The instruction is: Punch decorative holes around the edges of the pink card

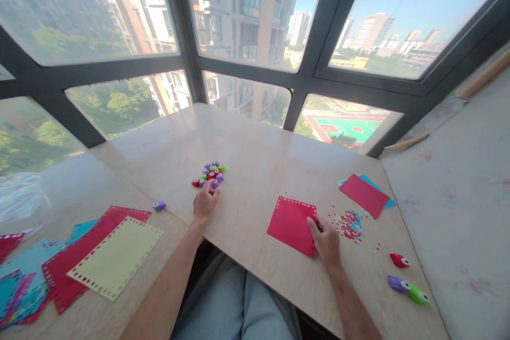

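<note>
My left hand (206, 203) reaches to the near edge of a cluster of small eye-decorated craft punches (207, 171) in purple, green and red. Its fingers close on a purple punch (214, 184), partly covered by the fingertips. My right hand (327, 240) pinches the right edge of a red paper sheet (292, 223), thumb on top and the other fingers partly hidden. Punched holes run along the sheet's top edge and part of its right side. Just right of that hand lies a scatter of red, blue and yellow paper bits (349, 226).
Punched sheets, including a yellow one (115, 257), overlap at left near a lone purple punch (159, 205) and clear plastic (22, 196). Red and blue sheets (364, 195) lie at right, with red (399, 260), purple and green punches by the wall. Windows border the table (247, 154).
</note>
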Demonstrator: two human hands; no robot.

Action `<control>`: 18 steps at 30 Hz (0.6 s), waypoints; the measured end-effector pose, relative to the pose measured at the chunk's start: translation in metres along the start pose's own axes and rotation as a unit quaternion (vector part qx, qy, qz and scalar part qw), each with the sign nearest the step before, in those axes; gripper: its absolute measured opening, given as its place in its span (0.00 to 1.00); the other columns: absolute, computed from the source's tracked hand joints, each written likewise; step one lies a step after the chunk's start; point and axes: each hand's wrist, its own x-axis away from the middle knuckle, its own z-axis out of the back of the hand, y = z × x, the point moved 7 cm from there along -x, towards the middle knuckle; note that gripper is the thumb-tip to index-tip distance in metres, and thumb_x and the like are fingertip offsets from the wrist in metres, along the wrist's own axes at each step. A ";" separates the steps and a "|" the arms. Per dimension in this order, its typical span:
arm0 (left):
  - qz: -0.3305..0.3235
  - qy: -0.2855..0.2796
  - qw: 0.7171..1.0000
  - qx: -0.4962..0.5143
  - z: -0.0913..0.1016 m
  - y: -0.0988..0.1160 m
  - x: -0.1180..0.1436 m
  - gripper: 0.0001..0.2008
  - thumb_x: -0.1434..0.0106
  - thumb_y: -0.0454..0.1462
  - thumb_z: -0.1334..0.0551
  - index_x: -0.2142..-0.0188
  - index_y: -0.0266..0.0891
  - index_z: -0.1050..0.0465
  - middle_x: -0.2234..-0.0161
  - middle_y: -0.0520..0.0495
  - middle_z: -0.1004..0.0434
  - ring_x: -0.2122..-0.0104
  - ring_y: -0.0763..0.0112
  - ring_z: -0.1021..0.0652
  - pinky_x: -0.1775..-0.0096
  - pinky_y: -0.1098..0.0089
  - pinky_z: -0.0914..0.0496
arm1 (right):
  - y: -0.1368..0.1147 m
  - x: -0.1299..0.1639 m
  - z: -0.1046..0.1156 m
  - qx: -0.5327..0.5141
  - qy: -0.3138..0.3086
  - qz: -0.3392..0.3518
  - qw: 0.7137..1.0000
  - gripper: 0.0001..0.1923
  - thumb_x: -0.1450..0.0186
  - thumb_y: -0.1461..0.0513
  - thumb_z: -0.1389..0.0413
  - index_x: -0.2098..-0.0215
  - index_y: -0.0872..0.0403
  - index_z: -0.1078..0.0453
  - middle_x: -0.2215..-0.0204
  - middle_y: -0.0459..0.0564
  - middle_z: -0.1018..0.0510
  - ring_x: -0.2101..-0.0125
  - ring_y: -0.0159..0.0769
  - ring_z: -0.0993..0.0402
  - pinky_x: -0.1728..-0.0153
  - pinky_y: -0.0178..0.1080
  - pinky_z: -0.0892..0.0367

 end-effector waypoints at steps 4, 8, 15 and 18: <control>-0.006 -0.001 1.000 0.014 -0.001 0.001 -0.003 0.19 0.38 0.42 0.42 0.49 0.41 0.28 0.70 0.49 0.21 0.67 0.63 0.21 0.64 0.69 0.33 | -0.003 0.000 0.003 -0.004 0.016 -0.001 1.000 0.24 0.39 0.44 0.52 0.76 0.54 0.34 0.82 0.44 0.35 0.79 0.34 0.40 0.76 0.35 0.43; -0.007 -0.003 0.999 0.033 -0.002 0.000 -0.005 0.19 0.38 0.42 0.42 0.49 0.40 0.27 0.69 0.47 0.20 0.66 0.61 0.21 0.62 0.67 0.32 | -0.004 0.001 0.005 0.019 0.032 -0.001 0.999 0.24 0.40 0.43 0.51 0.80 0.53 0.38 0.84 0.42 0.40 0.81 0.32 0.43 0.78 0.34 0.45; 0.025 -0.009 0.998 0.064 -0.006 -0.005 -0.009 0.26 0.38 0.43 0.43 0.42 0.36 0.34 0.69 0.45 0.19 0.67 0.59 0.20 0.63 0.65 0.31 | -0.002 0.003 0.006 0.056 0.043 -0.013 0.997 0.23 0.40 0.43 0.51 0.80 0.52 0.39 0.84 0.42 0.40 0.80 0.32 0.43 0.78 0.34 0.46; 0.002 -0.035 0.998 0.051 -0.008 0.003 -0.012 0.26 0.37 0.43 0.43 0.41 0.37 0.34 0.71 0.46 0.20 0.69 0.61 0.21 0.65 0.67 0.31 | -0.005 0.003 0.008 0.070 0.051 -0.019 0.996 0.23 0.40 0.43 0.51 0.80 0.52 0.40 0.84 0.41 0.43 0.81 0.32 0.44 0.78 0.34 0.46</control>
